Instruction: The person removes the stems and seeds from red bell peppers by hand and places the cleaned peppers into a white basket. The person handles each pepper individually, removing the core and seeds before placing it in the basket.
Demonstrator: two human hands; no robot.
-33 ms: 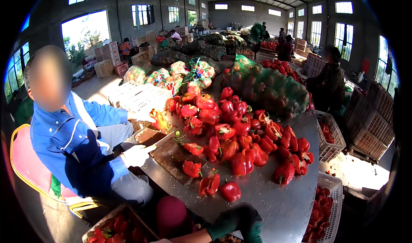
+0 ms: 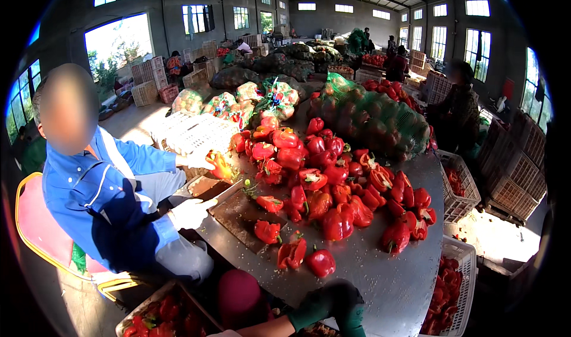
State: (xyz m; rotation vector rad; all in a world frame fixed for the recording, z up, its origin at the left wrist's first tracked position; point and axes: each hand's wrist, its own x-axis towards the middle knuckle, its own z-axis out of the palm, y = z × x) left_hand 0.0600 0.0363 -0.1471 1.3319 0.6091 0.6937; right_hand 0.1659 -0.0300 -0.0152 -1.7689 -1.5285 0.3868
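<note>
- Green gloves, dark over the fingers, cover the person's own hands beside the near edge of the metal table.
- Left hand: extends from a bare forearm at the lower edge; its fingers merge into shadow, so I cannot tell how wide the grip is or whether it holds anything.
- Right hand: close against the left, apparently overlapping it; its grip is equally hidden, and I cannot tell what, if anything, it holds.
- Lower left, a crate contains red pepper pieces; at lower right, a white plastic crate holds more.
- Nearest the gloves on the tabletop lies a red bell pepper, apart from them, with an opened pepper just beside it.
- Left of these, a brown board bears a red pepper piece.
- Across that board sits a co-worker in a blue jacket: one white-gloved hand is open, fingers extended; the other touches a red-and-yellow pepper.
- Beyond, a heap of red bell peppers, whole and split, spreads across the metal.
- Behind the heap rests a green net sack, packed full.
- Farther off, stacked crates stand below windows.
</note>
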